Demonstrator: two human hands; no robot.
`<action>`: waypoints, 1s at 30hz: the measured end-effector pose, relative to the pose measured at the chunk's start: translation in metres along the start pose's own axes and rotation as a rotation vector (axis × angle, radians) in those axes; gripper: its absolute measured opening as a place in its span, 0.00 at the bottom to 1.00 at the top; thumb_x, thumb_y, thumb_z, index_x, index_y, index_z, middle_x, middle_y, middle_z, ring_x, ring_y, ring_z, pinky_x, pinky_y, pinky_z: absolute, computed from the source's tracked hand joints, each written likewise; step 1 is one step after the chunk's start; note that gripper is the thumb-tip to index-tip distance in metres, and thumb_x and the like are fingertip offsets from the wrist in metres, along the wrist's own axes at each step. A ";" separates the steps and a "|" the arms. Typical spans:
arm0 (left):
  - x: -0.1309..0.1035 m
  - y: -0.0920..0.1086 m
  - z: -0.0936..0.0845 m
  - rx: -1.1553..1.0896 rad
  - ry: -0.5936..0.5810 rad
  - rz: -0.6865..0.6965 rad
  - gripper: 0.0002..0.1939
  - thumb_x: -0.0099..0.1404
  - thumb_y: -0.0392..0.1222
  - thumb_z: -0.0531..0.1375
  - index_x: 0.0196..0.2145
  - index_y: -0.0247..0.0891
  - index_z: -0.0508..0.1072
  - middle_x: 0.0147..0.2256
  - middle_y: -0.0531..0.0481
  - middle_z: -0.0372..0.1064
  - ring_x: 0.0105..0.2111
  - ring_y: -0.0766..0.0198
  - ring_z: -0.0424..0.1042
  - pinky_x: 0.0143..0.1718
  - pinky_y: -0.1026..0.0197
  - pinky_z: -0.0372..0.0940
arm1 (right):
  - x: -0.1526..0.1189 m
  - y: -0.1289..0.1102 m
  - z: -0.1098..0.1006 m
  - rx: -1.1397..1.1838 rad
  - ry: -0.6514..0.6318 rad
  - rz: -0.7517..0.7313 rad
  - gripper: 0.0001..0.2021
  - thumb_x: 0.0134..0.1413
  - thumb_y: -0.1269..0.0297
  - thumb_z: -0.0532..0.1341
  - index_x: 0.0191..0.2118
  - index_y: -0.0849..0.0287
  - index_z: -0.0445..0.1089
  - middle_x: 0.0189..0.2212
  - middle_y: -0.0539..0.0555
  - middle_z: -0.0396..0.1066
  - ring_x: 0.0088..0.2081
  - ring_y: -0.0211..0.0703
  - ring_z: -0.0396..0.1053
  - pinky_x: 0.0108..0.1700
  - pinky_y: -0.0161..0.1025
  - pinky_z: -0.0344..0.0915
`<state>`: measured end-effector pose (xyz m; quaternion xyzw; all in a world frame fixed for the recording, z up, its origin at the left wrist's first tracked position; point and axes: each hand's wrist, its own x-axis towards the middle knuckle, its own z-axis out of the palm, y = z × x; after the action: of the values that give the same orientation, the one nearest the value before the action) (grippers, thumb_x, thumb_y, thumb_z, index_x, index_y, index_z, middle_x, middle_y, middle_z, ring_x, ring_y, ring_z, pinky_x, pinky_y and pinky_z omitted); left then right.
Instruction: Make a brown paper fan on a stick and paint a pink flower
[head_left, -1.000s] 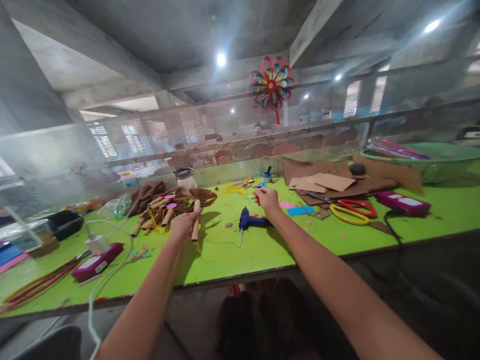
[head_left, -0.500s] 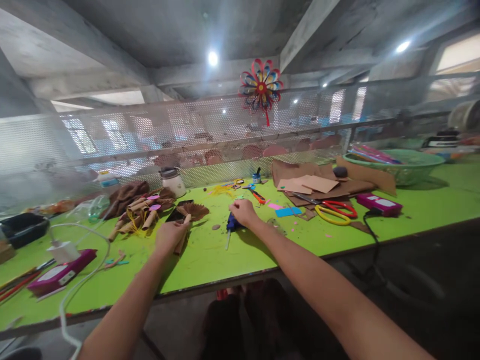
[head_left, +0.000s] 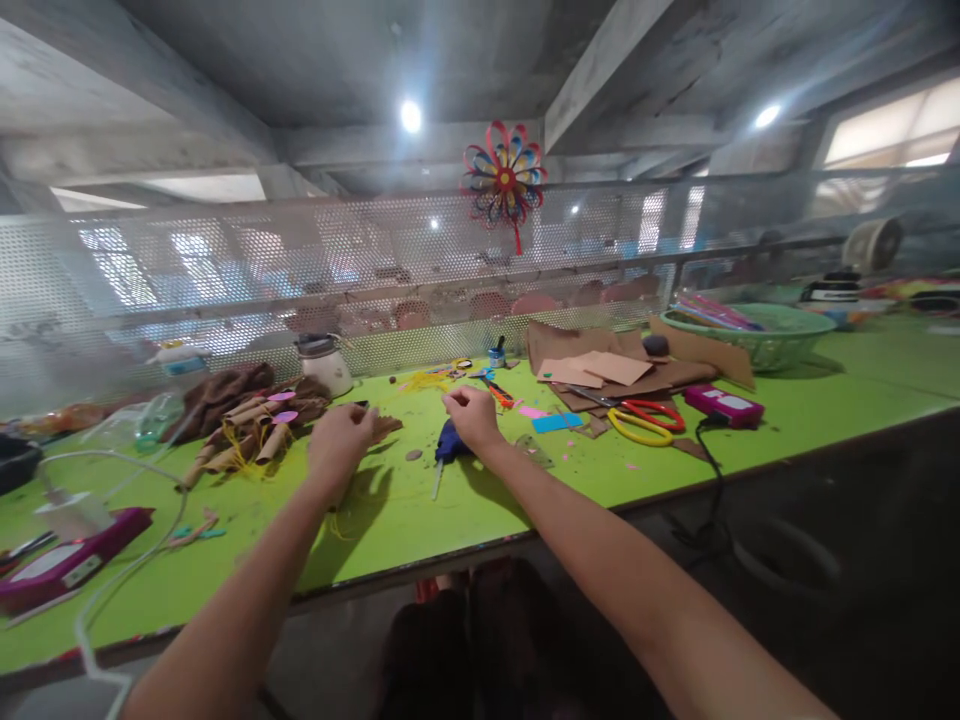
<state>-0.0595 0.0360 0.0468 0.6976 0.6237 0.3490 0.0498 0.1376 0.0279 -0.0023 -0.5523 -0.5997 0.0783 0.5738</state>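
Here, a brown paper tube (head_left: 339,490) is gripped by the bent fingers of the left hand (head_left: 341,440), and most of it is hidden by that hand. Brown folded paper (head_left: 387,428) is seen just past the fingertips, and some yellow string (head_left: 341,526) is seen below. The right hand (head_left: 469,414) is held by the blue glue gun (head_left: 448,443), with its fingers curled in and the tips close together. Whether the gun is touched, or something tiny is pinched, cannot be told. The gun is set on the green table (head_left: 409,520), between the two hands. More brown tubes (head_left: 238,445) are piled to the left. To the right, a blue card (head_left: 557,422) and scissors (head_left: 640,430) are seen near big brown sheets (head_left: 660,375).
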 end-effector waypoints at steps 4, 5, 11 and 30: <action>0.007 0.026 0.031 -0.035 -0.117 0.129 0.17 0.62 0.50 0.53 0.31 0.34 0.75 0.27 0.46 0.73 0.31 0.59 0.70 0.32 0.63 0.59 | 0.019 0.003 -0.013 -0.102 -0.054 0.040 0.15 0.55 0.64 0.51 0.34 0.64 0.74 0.27 0.53 0.74 0.27 0.38 0.69 0.30 0.33 0.63; 0.007 0.028 0.039 -0.046 -0.129 0.139 0.17 0.62 0.49 0.53 0.31 0.34 0.75 0.27 0.46 0.73 0.30 0.60 0.70 0.31 0.63 0.60 | 0.026 0.006 -0.021 -0.147 -0.092 0.043 0.14 0.54 0.66 0.52 0.34 0.64 0.74 0.26 0.53 0.75 0.26 0.38 0.69 0.29 0.32 0.63; -0.003 0.012 0.066 -0.055 -0.164 0.185 0.14 0.61 0.43 0.53 0.28 0.33 0.75 0.27 0.45 0.73 0.29 0.61 0.69 0.32 0.63 0.59 | 0.054 0.043 -0.102 -0.535 -0.409 0.035 0.08 0.46 0.68 0.62 0.21 0.62 0.74 0.20 0.52 0.72 0.27 0.39 0.68 0.30 0.32 0.59; 0.001 0.000 0.071 0.010 -0.231 0.271 0.17 0.61 0.46 0.51 0.30 0.33 0.75 0.30 0.41 0.74 0.30 0.58 0.70 0.32 0.61 0.58 | -0.024 0.096 -0.143 -1.028 -0.325 -0.056 0.17 0.63 0.63 0.51 0.43 0.62 0.75 0.44 0.61 0.73 0.49 0.49 0.62 0.51 0.39 0.55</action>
<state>-0.0204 0.0629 -0.0057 0.8111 0.5157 0.2668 0.0702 0.2972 -0.0312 -0.0392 -0.7263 -0.6563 -0.1562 0.1315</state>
